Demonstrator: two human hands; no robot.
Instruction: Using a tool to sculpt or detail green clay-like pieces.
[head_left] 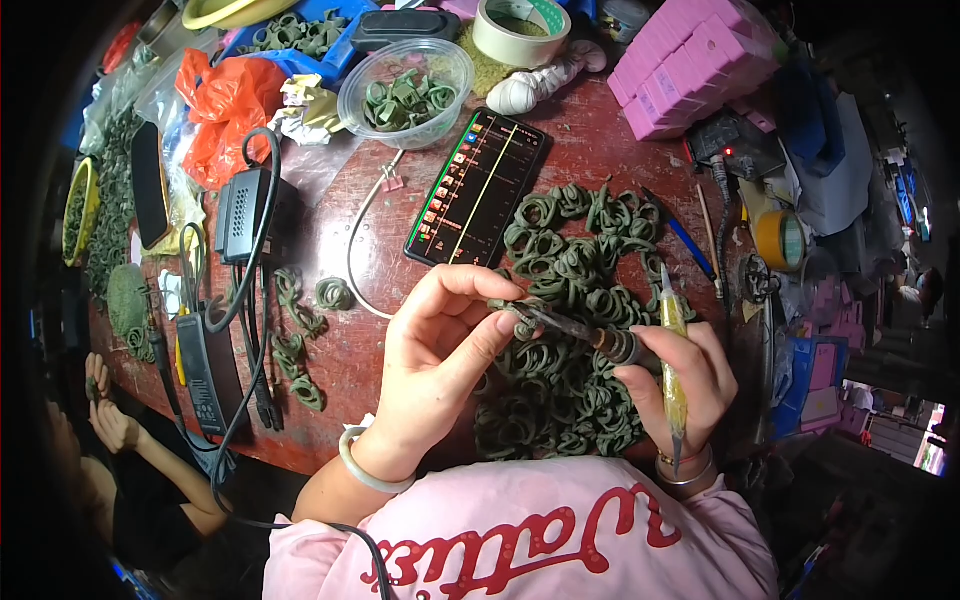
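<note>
My left hand pinches a small dark green ring between thumb and fingertips, above the red table. In my right hand is a dark pen-like tool, seemingly a soldering iron or wax pen, its narrow end meeting the ring. A slim pointed tool with a yellow-wrapped handle also rests upright between that hand's fingers. Beneath both hands spreads a heap of dark green rings. Fingers partly cover the held ring, so its exact shape is unclear.
A lit phone lies beyond my hands, below a clear tub of rings. Black power boxes with cables stand left. Pink blocks and a blue pen are right. Another person's hands show at far left.
</note>
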